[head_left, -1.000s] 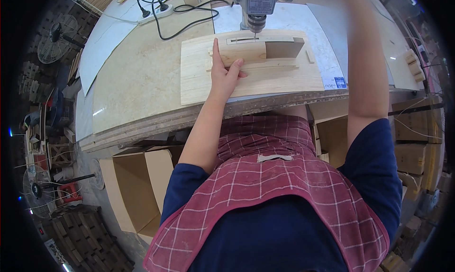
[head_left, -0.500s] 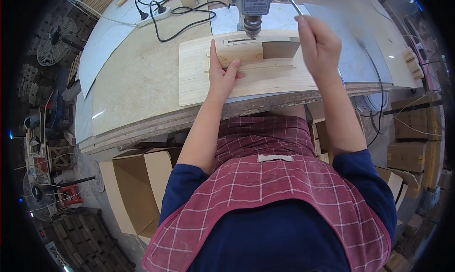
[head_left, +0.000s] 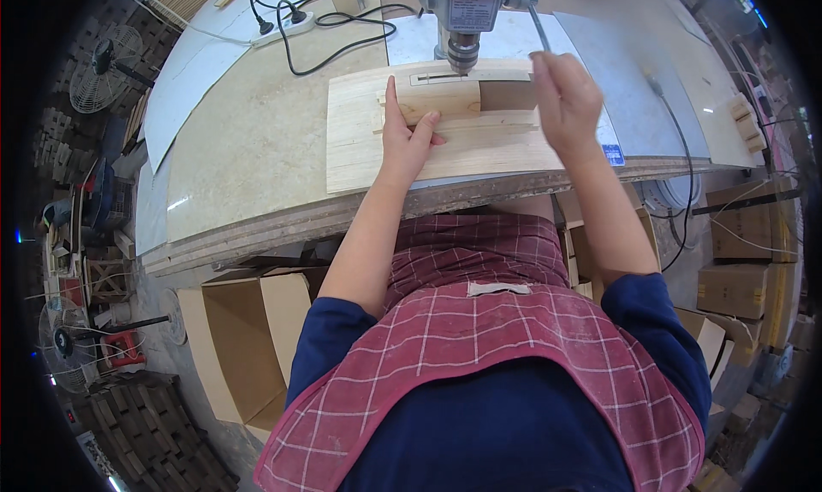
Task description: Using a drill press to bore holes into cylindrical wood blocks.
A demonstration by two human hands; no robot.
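On the bench (head_left: 257, 149), the wooden block (head_left: 454, 98) touches the left hand (head_left: 408, 143).

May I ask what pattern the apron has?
The apron has a white grid on maroon, showing best in the head view.

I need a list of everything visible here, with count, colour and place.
Bench drill: 1, grey, top centre.
Lever: 1, silver, drill's right side.
Wooden block: 1, pale, below the drill.
Wooden board: 1, pale, under the block.
Workbench: 1, tan top, beneath the board.
Power strip: 1, white, bench's upper left.
Cables: several, black or white, about the bench.
Fans: 2, dark grey, far left.
Cardboard boxes: several, brown, floor both sides.
Wood pieces: many, brown, stacked lower left.
Other things: unclear at dim edges.
Apron: 1, maroon with white checks, on the person.
Left hand: 1, bare, on the block.
Right hand: 1, bare, fingers around the lever.
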